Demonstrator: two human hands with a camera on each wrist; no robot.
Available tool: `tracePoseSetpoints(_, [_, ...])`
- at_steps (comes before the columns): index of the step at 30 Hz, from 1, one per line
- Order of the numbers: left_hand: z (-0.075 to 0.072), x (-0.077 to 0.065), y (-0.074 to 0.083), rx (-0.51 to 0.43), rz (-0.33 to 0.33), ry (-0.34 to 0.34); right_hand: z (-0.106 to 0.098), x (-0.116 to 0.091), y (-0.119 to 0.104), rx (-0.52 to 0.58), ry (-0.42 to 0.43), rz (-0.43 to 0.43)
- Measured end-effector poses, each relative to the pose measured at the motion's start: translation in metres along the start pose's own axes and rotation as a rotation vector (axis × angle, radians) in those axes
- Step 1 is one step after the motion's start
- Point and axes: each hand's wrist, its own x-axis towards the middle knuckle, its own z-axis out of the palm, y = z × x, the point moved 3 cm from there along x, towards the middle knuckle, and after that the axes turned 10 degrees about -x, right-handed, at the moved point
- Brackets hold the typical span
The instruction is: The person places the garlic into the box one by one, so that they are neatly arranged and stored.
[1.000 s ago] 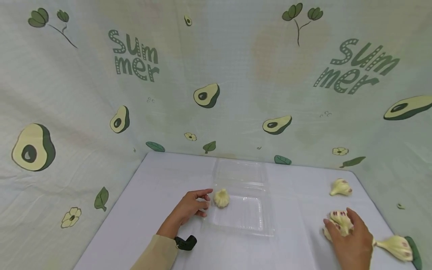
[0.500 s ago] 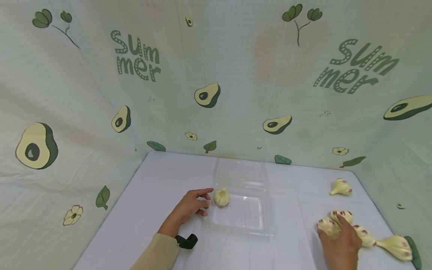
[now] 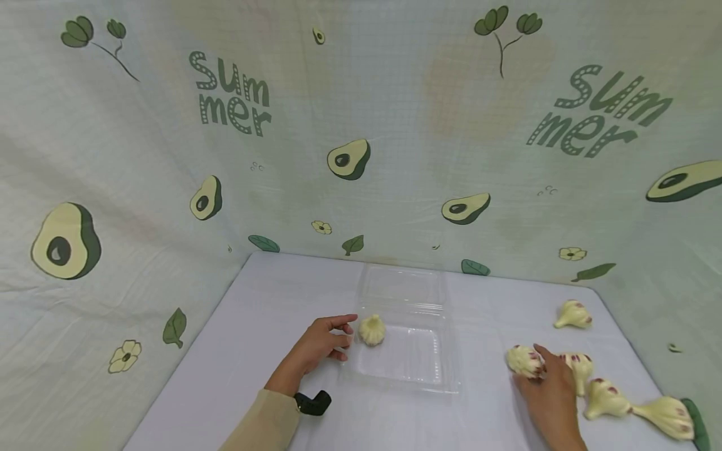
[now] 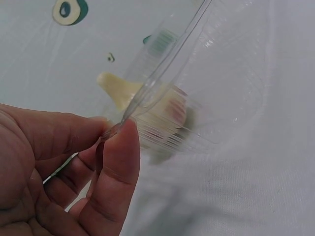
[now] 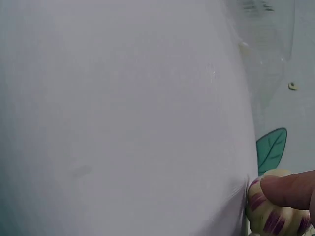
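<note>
My left hand (image 3: 318, 344) pinches the left rim of a clear plastic clamshell container (image 3: 408, 357) between thumb and finger; the left wrist view shows this grip on the edge (image 4: 152, 73). The lid (image 3: 402, 286) lies folded back, away from me. One garlic bulb (image 3: 372, 330) sits in the container's far left corner. To the right of the container, my right hand (image 3: 549, 394) grips another garlic bulb (image 3: 523, 361) with purple streaks. In the right wrist view, the thumb lies against that bulb (image 5: 273, 219) and most of the hand is out of frame.
Several more garlic bulbs lie on the right: one (image 3: 573, 313) farther back, one (image 3: 580, 369) just beside my right hand, one (image 3: 606, 398) nearer me, and one (image 3: 668, 416) by the table's right edge. Printed cloth (image 3: 395, 125) encloses the white table (image 3: 299, 282).
My right hand has taken hold of a garlic bulb from the group and moved left with it, uncovering the bulbs behind. My left hand stays at the container's rim.
</note>
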Motion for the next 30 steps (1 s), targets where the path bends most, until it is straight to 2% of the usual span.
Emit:
tracePoseSetpoints(6, [0.0,0.0,0.003,0.002,0.018,0.004,0.003,0.014,-0.001,-0.042,-0.019,-0.168])
tracePoseSetpoints(10, [0.0,0.0,0.002,-0.003,0.011,-0.004,0.005,0.018,0.0,-0.053,-0.042,-0.208])
tracePoseSetpoints(12, [0.0,0.001,0.001,-0.005,0.01,-0.006,0.005,0.019,0.0,-0.062,-0.046,-0.198])
tracePoseSetpoints(17, [0.001,0.001,0.001,0.001,0.016,-0.001,0.005,0.021,-0.004,-0.051,-0.038,-0.106])
tracePoseSetpoints(22, [0.001,0.0,-0.001,-0.002,0.004,0.005,0.004,0.024,-0.015,-0.01,-0.026,-0.051])
tracePoseSetpoints(30, [0.001,-0.001,-0.002,-0.011,0.012,0.005,-0.003,0.034,-0.042,0.082,-0.122,0.015])
